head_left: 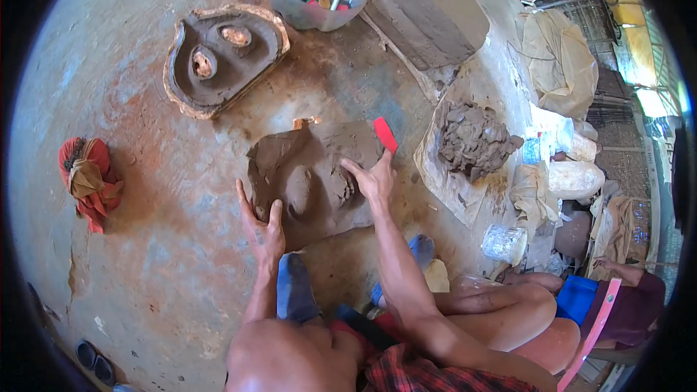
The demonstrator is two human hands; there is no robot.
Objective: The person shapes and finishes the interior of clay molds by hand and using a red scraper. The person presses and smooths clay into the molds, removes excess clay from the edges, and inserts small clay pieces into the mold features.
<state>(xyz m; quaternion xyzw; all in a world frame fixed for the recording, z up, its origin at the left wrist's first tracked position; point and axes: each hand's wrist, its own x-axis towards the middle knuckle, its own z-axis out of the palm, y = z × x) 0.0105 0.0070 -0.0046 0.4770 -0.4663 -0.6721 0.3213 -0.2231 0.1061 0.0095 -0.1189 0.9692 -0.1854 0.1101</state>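
Observation:
A brown slab of wet clay (319, 215) lies on the floor in front of me, with a smooth rounded bump (300, 187) and a rougher, pitted lump (341, 187) rising from it. My left hand (263, 231) rests against its left edge, fingers stretched along the side and thumb over the top. At the right side, my right hand (375, 180) lays its thumb on the clay near the rough lump. Its other fingers, partly hidden, hold a flat red scraper (385, 134) that sticks up past the slab's far right corner.
Beyond lies a mould (173, 91) lined with clay. A plastic tub (287, 11) of tools stands beside a large clay block (443, 14). Torn clay (475, 138) is heaped on a sheet at right. A red cloth bundle (91, 181) sits left; another person's arm (621, 270) shows at far right.

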